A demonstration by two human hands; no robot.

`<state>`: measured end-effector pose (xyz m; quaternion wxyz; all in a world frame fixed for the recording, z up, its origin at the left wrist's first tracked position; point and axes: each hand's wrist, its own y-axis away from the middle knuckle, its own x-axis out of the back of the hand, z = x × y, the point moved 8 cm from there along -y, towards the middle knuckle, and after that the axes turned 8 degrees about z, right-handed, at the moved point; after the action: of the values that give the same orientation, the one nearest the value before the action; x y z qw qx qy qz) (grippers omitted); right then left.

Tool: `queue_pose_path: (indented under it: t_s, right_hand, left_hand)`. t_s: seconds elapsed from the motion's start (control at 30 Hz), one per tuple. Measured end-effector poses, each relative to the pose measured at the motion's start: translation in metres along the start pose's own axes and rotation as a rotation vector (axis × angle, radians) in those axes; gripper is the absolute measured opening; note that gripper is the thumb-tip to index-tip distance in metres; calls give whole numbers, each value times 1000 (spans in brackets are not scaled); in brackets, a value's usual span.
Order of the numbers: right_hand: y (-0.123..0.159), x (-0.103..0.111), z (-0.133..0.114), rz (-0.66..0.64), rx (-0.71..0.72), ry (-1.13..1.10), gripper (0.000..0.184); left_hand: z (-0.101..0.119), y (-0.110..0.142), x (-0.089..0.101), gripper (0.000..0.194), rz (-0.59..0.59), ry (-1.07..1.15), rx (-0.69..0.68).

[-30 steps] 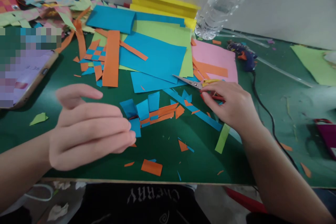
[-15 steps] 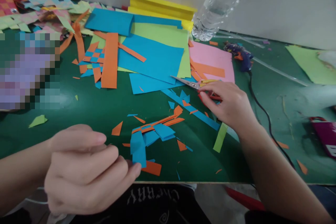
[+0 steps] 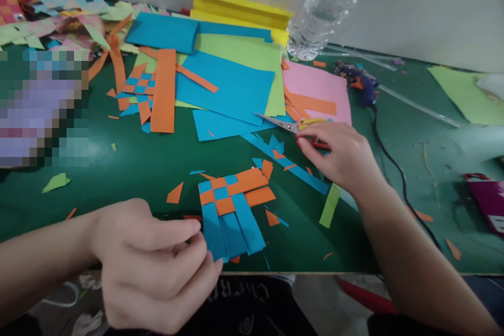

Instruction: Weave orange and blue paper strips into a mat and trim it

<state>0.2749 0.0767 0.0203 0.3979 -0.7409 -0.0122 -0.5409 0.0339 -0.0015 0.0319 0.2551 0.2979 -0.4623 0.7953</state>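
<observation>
A green table [image 3: 134,168] stretches beneath both hands. Beyond them, in the gap between, is a blue sheet [image 3: 232,84]. The right hand [image 3: 334,152] has thumb and fingers closed round the handles of the scissors [image 3: 291,127], blades pointing away and to the left. The left hand [image 3: 157,268] is half curled at the near left side of a paper weave [image 3: 221,193]; its fingertips overlap the edge, but whether they pinch it cannot be told. The weave appears to lie on the table between the hands, closer to the left: a blue and orange check with loose ends. It should be very light, fairly stiff, easily creased or torn. The best hold looks to be the checked corner, pinched flat, since tugging one blue strip [image 3: 250,226] could slide it loose. Smallest, just beyond the left hand, is an orange scrap [image 3: 175,193]
</observation>
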Motion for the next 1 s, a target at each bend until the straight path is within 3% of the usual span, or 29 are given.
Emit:
queue_pose_path:
  t_s: [0.07,0.13,0.2,0.4,0.67,0.73,0.87,1.0]
  right_hand:
    - [0,0,0,2,2,3,9]
    - [0,0,1,-2,-3,6,9]
    - [1,-1,1,-10,-10,4,9]
    - [1,-3,1,-29,-21,-35,12]
    - [1,-10,-15,-103,84,-61,14]
    - [1,-9,-21,-105,127,-68,14]
    - [0,-6,-32,-101,202,-101,15]
    - [1,-5,-42,-145,255,-168,18]
  left_hand:
    - [50,11,-3,17,73,-197,-675]
    - [56,12,-12,15,-6,-287,-771]
    - [56,12,-13,14,-46,-277,-767]
    - [52,12,-12,17,-6,-243,-665]
    - [45,0,-23,14,-107,-165,-464]
    - [42,0,-18,16,-75,-110,-449]
    - [11,2,-11,33,-61,-186,-305]
    - [-24,-3,-6,16,-77,-344,-169]
